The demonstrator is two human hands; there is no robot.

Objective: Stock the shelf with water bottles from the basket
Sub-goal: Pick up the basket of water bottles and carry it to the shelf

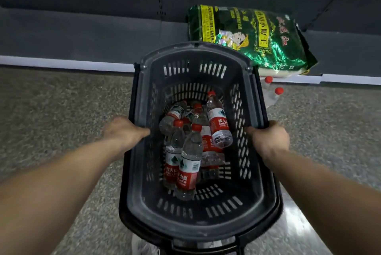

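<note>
A dark grey plastic basket (144,203) fills the middle of the view, in front of a low dark shelf (82,36). Several clear water bottles (190,162) with red caps and red labels lie jumbled on its bottom. My left hand (123,131) grips the basket's left rim, thumb over the inside edge. On the opposite rim, my right hand (270,137) holds on the same way. Two more red-capped bottles (272,96) stand on the floor just right of the basket.
A green bag of rice (253,36) lies on the low shelf behind the basket's far right corner. The shelf's white front edge (61,63) runs across the view. Speckled grey floor (61,110) spreads on both sides.
</note>
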